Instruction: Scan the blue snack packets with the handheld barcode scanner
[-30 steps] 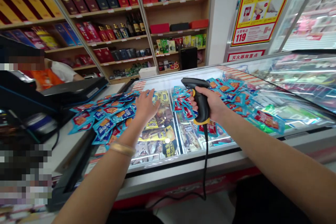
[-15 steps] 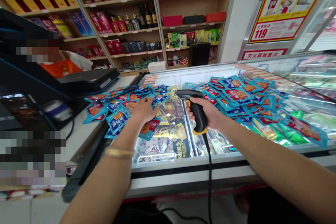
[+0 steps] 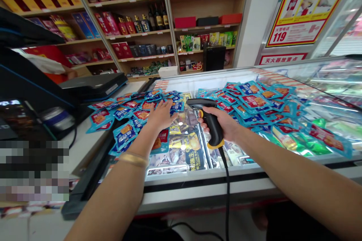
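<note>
One left hand (image 3: 162,116), one right hand (image 3: 227,123), one scanner (image 3: 214,126) with one cable (image 3: 227,188), and one bangle (image 3: 133,159) show. Blue packets (image 3: 124,134) form two heaps, dozens altogether, overlapping too much for an exact count. Three flat boxes (image 3: 185,22) make one row; there is one white box (image 3: 168,71).

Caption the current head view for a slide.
Right hand holding a corded scanner over a glass-topped case, open left hand at a pile of blue packets.

Close behind and above the scanner (image 3: 213,126) gripped in the right hand (image 3: 226,123), a head-worn camera faces forward and down, shelves (image 3: 206,5) beyond.
</note>
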`<action>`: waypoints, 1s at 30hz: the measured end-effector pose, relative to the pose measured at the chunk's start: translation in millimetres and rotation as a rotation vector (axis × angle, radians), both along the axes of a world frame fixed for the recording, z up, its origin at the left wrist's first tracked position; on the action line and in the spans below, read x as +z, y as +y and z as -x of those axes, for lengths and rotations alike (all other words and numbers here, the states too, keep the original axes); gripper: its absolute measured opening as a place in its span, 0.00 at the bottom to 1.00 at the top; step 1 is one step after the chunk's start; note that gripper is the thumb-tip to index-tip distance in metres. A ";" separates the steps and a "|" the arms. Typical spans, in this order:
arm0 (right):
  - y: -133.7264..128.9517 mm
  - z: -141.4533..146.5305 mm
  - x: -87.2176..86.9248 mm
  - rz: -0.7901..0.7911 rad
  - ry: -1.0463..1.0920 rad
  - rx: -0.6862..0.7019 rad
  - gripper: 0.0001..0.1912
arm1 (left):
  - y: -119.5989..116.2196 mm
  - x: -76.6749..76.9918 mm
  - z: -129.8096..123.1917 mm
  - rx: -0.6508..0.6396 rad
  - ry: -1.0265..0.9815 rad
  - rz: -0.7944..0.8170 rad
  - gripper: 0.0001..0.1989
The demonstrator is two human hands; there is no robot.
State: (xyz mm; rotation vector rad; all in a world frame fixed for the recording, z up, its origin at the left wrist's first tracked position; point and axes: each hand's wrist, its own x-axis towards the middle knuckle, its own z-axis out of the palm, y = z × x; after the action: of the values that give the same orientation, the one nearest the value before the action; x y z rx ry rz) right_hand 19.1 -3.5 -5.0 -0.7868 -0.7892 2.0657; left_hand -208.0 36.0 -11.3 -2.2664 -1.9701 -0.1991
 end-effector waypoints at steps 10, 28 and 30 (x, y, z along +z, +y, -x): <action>-1.9 -0.9 3.6 0.006 -0.016 -0.014 0.10 | -6.1 9.1 -13.5 -0.001 0.021 -0.042 0.20; -3.3 -1.2 3.4 -0.008 -0.055 0.008 0.13 | -2.4 5.8 -14.6 0.096 -1.350 -0.143 0.12; -3.1 -1.0 1.3 -0.018 -0.062 0.032 0.13 | -2.8 6.8 -14.9 0.099 -1.336 -0.159 0.12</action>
State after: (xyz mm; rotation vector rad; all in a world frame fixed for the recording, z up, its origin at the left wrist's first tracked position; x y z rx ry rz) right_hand 20.1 -6.7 -3.8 -0.8366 -0.8585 2.0676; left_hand -193.1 33.2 -4.4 -1.9997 -2.2707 -2.1959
